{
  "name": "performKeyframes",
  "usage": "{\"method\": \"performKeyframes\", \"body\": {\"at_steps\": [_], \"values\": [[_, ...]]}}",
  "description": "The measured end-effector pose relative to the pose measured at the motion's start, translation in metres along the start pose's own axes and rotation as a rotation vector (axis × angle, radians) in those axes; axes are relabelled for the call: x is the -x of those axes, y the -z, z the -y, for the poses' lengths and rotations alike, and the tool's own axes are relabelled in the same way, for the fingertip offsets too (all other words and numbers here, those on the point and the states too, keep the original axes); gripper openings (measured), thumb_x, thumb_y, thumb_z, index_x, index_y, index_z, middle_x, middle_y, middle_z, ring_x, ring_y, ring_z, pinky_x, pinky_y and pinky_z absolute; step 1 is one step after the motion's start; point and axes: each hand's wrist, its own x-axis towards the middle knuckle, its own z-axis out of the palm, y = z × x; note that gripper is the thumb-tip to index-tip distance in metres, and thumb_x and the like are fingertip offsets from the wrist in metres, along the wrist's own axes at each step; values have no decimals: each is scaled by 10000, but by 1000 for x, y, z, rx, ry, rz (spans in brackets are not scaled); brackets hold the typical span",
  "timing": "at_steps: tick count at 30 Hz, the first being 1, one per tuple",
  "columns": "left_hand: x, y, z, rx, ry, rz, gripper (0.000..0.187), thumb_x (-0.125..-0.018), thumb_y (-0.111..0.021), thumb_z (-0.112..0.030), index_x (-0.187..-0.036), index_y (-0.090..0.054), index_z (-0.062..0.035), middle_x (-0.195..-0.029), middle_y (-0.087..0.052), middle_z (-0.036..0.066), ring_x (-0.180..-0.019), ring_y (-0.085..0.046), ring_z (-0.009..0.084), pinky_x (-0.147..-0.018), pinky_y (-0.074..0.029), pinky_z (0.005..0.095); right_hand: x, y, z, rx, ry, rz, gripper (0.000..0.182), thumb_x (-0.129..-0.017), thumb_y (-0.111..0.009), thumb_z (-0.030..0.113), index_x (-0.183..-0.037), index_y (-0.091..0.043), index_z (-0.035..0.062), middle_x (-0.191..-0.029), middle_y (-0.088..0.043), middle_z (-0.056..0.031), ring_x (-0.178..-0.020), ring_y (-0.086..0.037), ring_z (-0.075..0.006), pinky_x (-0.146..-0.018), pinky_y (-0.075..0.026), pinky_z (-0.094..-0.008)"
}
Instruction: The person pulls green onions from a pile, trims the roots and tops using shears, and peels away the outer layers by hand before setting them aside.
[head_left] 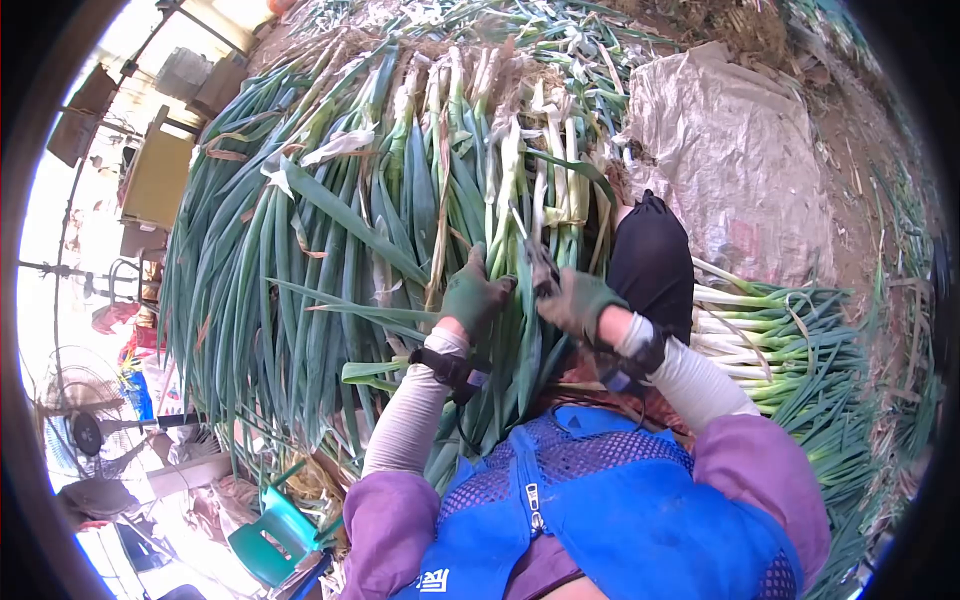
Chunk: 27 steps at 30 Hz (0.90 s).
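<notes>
My left hand [473, 297] grips a leek [503, 215]; my right hand [575, 300] clamps a knife [537, 262]; leeks feel light, floppy; hold the firm white stalk.

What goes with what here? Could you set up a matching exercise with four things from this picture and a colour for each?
Things:
1. gloves on the hands (left hand, right hand)
2. mesh vest
3. plastic chair
4. sack

Colours:
a. teal
b. pale grey
c. dark green
d. blue

Pairs: 1-c, 2-d, 3-a, 4-b
</notes>
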Motion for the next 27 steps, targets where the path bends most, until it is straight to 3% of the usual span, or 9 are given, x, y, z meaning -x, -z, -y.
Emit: {"method": "performKeyframes", "body": {"at_steps": [5,10,16,20,21,22,23,26,27], "values": [[9,9,-32,-192,83,50,763,-835,-668,-312,-1439,-339,18,-1155,-611,311,-1079,-609,419,-938,-468,446,-3,-15,-9,42,-66,48,542,-769,-663,397,-1074,-618,-49,-1026,-651,-309,-1007,-644,-425,-871,-514,-446],[13,9,-34,-244,91,87,767,-847,-656,-345,-1457,-329,-14,-1143,-627,292,-1067,-615,420,-932,-470,457,-58,1,8,54,-150,-67,430,-752,-666,347,-971,-701,-22,-1004,-669,-292,-1013,-659,-392,-874,-526,-427],[22,8,-46,-266,71,106,735,-812,-683,-311,-1416,-389,-13,-1053,-656,280,-1012,-634,417,-885,-495,451,-121,14,10,68,-87,-149,476,-759,-636,354,-978,-687,-66,-975,-655,-315,-995,-662,-401,-851,-525,-431],[14,-4,-10,26,18,-2,475,-877,-638,-320,-1220,-571,1,-919,-693,207,-825,-688,286,-766,-512,367,-115,16,6,52,-82,-102,488,-760,-633,365,-967,-684,-74,-943,-656,-323,-968,-667,-408,-821,-528,-430],[12,-6,-1,72,36,-8,433,-881,-631,-333,-1157,-596,-2,-880,-685,211,-798,-681,311,-741,-509,384,-111,7,-2,54,-60,-90,498,-758,-634,374,-949,-677,-84,-917,-658,-321,-938,-675,-399,-812,-533,-418],[10,-6,6,119,55,-14,400,-884,-625,-346,-1095,-621,-6,-841,-678,216,-771,-673,336,-717,-507,402,-78,17,11,40,-123,-45,497,-751,-625,355,-1021,-683,-58,-1024,-661,-300,-1012,-665,-378,-872,-530,-404],[8,-5,9,167,71,-21,379,-888,-618,-358,-1032,-646,-9,-802,-671,220,-744,-666,362,-692,-504,420,-58,16,5,32,-61,23,522,-747,-627,350,-1045,-662,-76,-1020,-658,-305,-1003,-665,-377,-876,-524,-405],[8,-2,0,259,83,-66,379,-881,-636,-372,-938,-669,1,-724,-653,164,-650,-628,252,-643,-483,364,23,15,8,-19,43,102,519,-763,-636,394,-1004,-637,-66,-966,-658,-305,-968,-653,-415,-846,-519,-425],[5,-4,0,286,81,-50,383,-878,-641,-376,-922,-670,3,-713,-647,147,-647,-614,219,-638,-479,349,34,2,-10,43,58,136,550,-786,-622,448,-1039,-548,-34,-952,-643,-309,-932,-638,-453,-807,-503,-476]]}}
